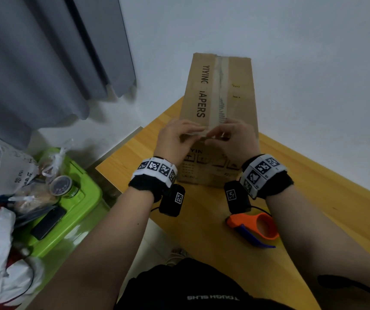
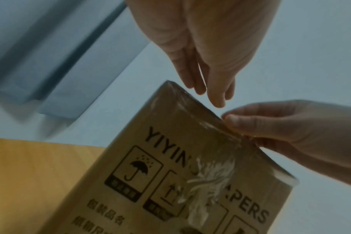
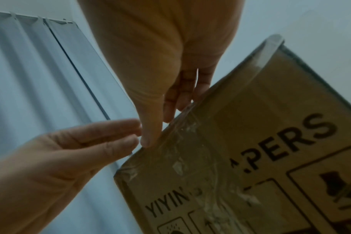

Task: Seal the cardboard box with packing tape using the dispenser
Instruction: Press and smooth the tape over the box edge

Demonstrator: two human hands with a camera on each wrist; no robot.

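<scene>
The light wooden bench (image 1: 327,198) runs from the person toward a pale wall, with a grey curtain (image 1: 45,63) hanging at the left. On the bench stands the long brown cardboard box (image 1: 219,90) printed in black with "YIYING" and "PAPERS", its far end close to the wall. A strip of clear packing tape (image 1: 221,86) lies along the middle seam of its top face and reaches the near edge, where it looks wrinkled and whitish in both wrist views.

Left of the bench, lower down, sits a lime-green plastic bin (image 1: 78,209) carrying crumpled white and clear plastic bags (image 1: 11,171), a small round tin with a dark lid (image 1: 61,185) and a flat black phone-like slab (image 1: 48,222).

Both hands meet at the near top edge of the box. The left hand (image 1: 175,139) has relaxed, fairly straight fingers hovering at the edge; the left wrist view shows their tips just above the cardboard, holding nothing. The right hand (image 1: 235,139) has thumb and fingers curled in a pinch on the tape at that edge, seen plainly in the left wrist view.

The orange and blue plastic tape dispenser (image 1: 255,227) lies on the bench near the person, under the right forearm and well apart from the box, with no hand on it.
</scene>
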